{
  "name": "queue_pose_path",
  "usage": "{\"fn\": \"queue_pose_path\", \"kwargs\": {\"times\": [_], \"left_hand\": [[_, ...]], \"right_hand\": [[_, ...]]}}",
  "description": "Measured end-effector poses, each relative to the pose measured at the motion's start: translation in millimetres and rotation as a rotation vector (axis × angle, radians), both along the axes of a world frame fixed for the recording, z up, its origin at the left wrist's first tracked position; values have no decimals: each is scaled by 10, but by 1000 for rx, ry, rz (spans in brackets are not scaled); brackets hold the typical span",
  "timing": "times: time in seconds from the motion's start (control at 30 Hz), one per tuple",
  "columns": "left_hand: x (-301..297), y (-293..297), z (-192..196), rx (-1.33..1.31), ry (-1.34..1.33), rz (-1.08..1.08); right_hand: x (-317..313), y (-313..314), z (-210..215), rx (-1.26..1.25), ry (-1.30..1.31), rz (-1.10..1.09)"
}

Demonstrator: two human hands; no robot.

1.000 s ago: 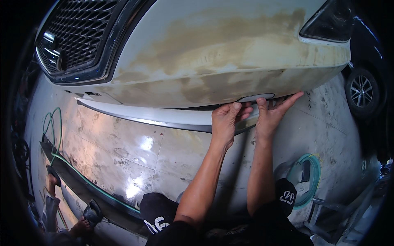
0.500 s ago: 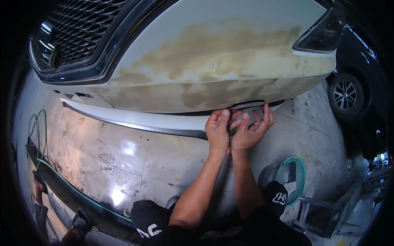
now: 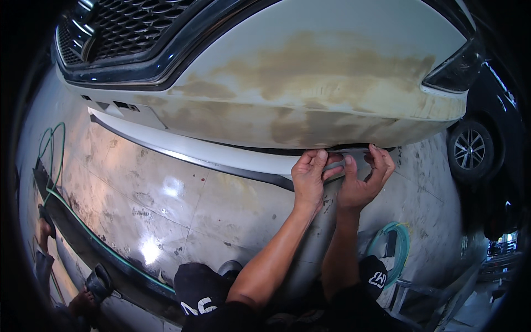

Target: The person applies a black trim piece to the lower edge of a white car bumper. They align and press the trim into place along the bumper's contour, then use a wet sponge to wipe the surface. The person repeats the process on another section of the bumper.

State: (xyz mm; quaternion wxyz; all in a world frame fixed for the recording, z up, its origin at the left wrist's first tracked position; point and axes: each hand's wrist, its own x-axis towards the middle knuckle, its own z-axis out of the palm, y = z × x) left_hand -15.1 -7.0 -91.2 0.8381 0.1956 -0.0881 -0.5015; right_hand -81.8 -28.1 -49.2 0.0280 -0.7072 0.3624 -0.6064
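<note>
A car's front bumper (image 3: pixel 310 94), off-white with brown sanded filler patches, fills the upper view. Its pale lower lip (image 3: pixel 182 149) runs left to right under it. My left hand (image 3: pixel 310 180) lies flat on the right end of this lip, fingers pointing up to the bumper's lower edge. My right hand (image 3: pixel 366 177) is just beside it, fingers curled up at that edge around a small grey pad (image 3: pixel 347 162). The pad is mostly hidden by my fingers. Both forearms rise from the lower edge.
A black grille (image 3: pixel 127 27) sits upper left and a dark headlight (image 3: pixel 456 69) upper right. Another car's wheel (image 3: pixel 470 150) stands at right. A green hose (image 3: pixel 52 166) and a black trim strip (image 3: pixel 83 246) lie on the shiny floor at left; another person's hand (image 3: pixel 45 221) is there.
My hands were spread along the bumper's lower edge, came together over the grey pad, and now sit slightly apart again. The view has swung so the bumper sits further left.
</note>
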Motion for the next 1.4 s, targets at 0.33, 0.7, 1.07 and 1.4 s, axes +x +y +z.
{"fn": "queue_pose_path", "kwargs": {"times": [0.33,0.7,1.07,1.4], "left_hand": [[24,-27,34,-4,-23,-61],[32,-5,108,22,-183,-38],[-67,-46,65,-53,-139,55],[-68,5,216,22,-70,3]], "right_hand": [[-117,-148,15,-9,-78,100],[-14,-52,108,67,-152,66],[20,42,13,-30,71,-130],[140,63,-174,173,-443,63]]}}
